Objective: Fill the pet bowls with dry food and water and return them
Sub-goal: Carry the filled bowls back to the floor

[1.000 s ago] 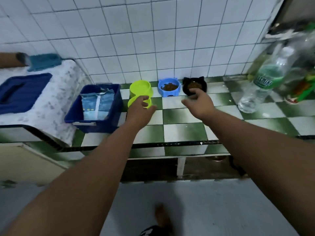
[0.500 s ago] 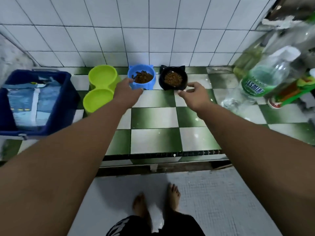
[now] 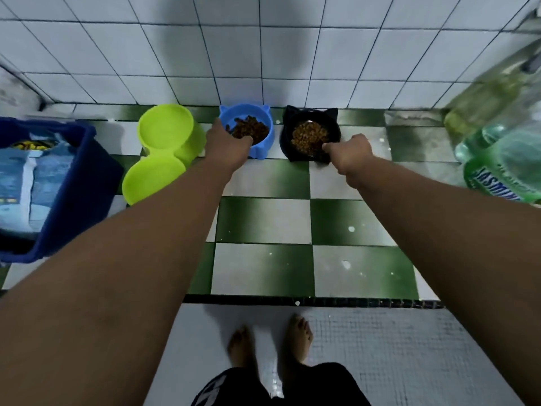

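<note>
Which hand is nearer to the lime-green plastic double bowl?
Left. The left hand grips the blue cat-eared bowl beside the lime-green double bowl; the right hand grips the black cat-eared bowl, farther away.

Both bare forearms reached forward, wide apart at the elbows and closer at the wrists. The left hand [image 3: 227, 148] gripped the near rim of the blue bowl [image 3: 268, 131], thumb laid over the edge (the fingers were hidden beneath). The right hand [image 3: 349, 155] held the black bowl [image 3: 335, 128] likewise, thumb on its near-right rim. The bare feet [image 3: 298, 335] stood side by side below.
</note>
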The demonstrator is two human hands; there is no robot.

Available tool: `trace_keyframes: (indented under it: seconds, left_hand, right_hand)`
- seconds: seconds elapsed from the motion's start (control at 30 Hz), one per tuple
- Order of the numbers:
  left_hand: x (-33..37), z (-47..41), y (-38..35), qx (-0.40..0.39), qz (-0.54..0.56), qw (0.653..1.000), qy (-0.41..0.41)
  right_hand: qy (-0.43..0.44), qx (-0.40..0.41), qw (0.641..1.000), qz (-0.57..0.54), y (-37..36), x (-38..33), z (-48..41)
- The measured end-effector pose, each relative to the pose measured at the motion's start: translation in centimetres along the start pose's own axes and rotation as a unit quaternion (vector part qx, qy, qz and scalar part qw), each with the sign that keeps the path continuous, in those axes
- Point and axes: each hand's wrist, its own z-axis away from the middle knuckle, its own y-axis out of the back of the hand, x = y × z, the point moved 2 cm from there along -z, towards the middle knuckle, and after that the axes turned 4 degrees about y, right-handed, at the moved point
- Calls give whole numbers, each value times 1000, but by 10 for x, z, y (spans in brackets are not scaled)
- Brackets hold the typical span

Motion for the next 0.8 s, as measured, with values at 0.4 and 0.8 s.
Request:
trace_keyframes:
  seconds: [0.4,0.8]
  left_hand:
    - [4,-30,-12,28,59,992,112]
    - [-7,-38,-11,49,122,985,108]
  right_hand:
    - [-27,-27,999,-7,-10,7,-32]
    - [-53,-5,993,-108,-16,1,-35]
